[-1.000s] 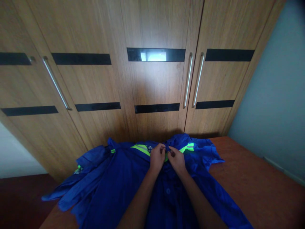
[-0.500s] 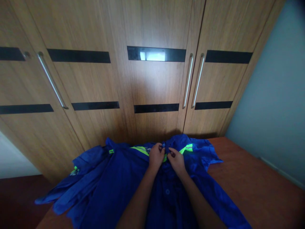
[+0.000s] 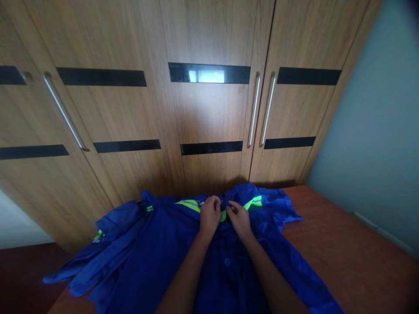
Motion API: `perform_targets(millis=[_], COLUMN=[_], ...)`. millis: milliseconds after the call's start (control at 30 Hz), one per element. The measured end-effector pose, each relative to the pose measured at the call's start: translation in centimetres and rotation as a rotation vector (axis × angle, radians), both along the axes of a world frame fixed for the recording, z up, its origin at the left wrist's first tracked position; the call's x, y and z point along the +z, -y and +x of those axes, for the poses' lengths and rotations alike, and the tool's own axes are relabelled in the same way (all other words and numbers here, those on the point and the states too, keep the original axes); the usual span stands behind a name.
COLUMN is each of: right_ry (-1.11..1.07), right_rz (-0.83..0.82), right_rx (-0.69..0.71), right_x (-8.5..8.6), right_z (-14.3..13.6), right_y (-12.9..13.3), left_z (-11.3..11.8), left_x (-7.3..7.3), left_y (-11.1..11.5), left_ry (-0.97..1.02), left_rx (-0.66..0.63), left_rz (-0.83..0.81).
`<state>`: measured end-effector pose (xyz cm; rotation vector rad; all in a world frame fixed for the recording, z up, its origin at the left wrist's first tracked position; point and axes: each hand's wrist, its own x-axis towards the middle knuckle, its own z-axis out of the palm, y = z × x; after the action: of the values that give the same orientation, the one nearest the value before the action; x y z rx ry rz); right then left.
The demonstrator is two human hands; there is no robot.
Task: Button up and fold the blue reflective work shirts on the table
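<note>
A blue garment [image 3: 157, 257] with bright yellow-green and grey stripes lies spread out, its front toward the camera. A round button [image 3: 227, 261] shows on its middle strip. At the garment's upper middle, my left hand [image 3: 210, 213] has its fingers bent and pressed together on the cloth edge. Just to the right, my right hand [image 3: 238, 216] pinches with thumb and forefinger at the same front strip. A small gap parts the two hands. What lies between the fingertips is too small to make out.
Behind the garment stands a wooden wardrobe [image 3: 209, 113] with black bands and metal handles [image 3: 267, 109]. The garment rests on a reddish-brown surface [image 3: 340, 253]. A pale wall [image 3: 376, 152] rises at the right.
Both hands have shifted slightly left in the picture, as has the whole view. The small button seen between the fingertips before no longer shows.
</note>
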<state>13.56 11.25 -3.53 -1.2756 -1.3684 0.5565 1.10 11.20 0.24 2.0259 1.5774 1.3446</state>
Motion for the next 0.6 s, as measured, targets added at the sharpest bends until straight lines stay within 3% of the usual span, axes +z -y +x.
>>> perform_targets(millis=[133,600], right_ry=[0.017,0.234], right_rz=[0.012,-0.002], right_rx=[0.041,0.084], right_x=[0.2,0.5], right_z=[-0.2,-0.1], right_y=[0.3,0.8], left_z=[-0.2,-0.2], left_x=[-0.7,-1.5], left_y=[1.2,0.8], left_ry=[-0.019,0.046], left_rx=[-0.036,-0.054], left_rz=[0.0,-0.027])
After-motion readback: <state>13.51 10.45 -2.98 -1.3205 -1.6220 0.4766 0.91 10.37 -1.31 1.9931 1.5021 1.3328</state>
